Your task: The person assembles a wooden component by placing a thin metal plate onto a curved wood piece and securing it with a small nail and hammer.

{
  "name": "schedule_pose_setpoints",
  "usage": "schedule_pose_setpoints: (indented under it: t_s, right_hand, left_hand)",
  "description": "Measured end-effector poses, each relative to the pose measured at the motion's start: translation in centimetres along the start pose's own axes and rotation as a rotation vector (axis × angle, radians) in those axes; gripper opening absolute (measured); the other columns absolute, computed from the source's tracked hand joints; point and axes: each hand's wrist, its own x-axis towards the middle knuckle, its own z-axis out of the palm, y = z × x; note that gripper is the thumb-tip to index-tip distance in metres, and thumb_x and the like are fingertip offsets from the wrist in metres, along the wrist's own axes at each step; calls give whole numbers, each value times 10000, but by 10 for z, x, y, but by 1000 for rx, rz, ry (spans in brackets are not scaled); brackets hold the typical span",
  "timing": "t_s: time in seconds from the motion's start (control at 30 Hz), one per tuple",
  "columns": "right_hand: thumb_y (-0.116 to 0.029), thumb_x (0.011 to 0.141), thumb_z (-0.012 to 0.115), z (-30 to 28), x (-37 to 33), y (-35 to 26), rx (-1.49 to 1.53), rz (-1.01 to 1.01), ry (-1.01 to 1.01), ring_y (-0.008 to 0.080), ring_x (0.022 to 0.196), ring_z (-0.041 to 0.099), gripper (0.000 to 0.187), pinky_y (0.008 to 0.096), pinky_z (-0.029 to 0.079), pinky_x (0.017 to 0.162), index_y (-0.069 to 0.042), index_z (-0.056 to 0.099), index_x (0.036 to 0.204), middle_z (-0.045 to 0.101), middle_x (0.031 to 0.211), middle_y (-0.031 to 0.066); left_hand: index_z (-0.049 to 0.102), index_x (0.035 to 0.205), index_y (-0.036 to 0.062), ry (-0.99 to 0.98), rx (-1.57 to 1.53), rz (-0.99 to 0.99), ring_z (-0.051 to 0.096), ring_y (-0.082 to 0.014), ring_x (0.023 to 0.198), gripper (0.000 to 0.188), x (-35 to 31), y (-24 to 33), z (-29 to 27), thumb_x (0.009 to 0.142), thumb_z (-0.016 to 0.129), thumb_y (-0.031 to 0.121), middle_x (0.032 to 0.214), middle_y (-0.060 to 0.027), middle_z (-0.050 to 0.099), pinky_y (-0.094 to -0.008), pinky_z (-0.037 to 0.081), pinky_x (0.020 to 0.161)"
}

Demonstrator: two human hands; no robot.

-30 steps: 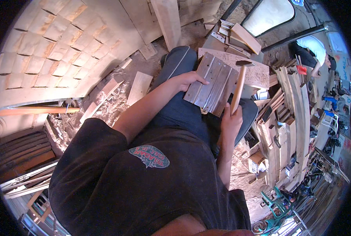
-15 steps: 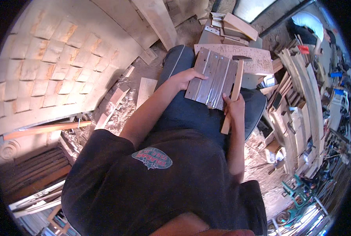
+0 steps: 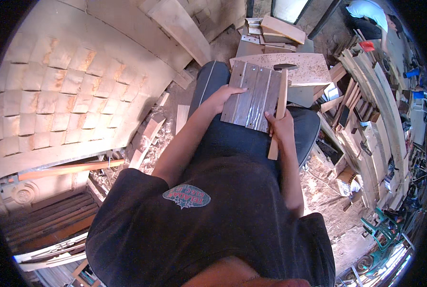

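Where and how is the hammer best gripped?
Probably around the lower half of its slim wooden handle, from the right, as the right hand does: the dark head sits at the far end and the slatted panel crowds the left.

Panel [image 3: 249, 98] over lap [image 3: 237, 142], hammer [image 3: 282, 95] at its right, board [image 3: 311, 70] behind, planks [image 3: 387, 107] far right

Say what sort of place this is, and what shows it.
Probably a woodworking shop: long planks stacked on the right, wood scraps lying at the left, and a hammer in the right hand.
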Motion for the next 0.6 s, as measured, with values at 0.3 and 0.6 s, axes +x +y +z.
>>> schedule_pose_setpoints:
  t_s: [0.3, 0.6]
  right_hand:
    - [-127, 839, 789, -4, -2, 5, 116, 18, -9, 143, 397, 513, 293, 307, 418, 363, -14, 526, 903, 546, 593, 41]
    - [-249, 968, 650, -12, -12, 5, -37, -75, 148, 319, 550, 609, 297, 414, 490, 519, 34, 565, 937, 602, 691, 159]
  left_hand:
    - [504, 1310, -7, 798, 887, 822, 565, -320, 1166, 556, -17, 3, 24, 850, 743, 194, 1258, -194, 572, -423, 439, 1024]
    - [582, 1224, 74, 610, 1340, 1040, 500, -393, 1204, 421, -16, 17, 103, 830, 709, 150, 1193, -150, 589, -512, 364, 1033]
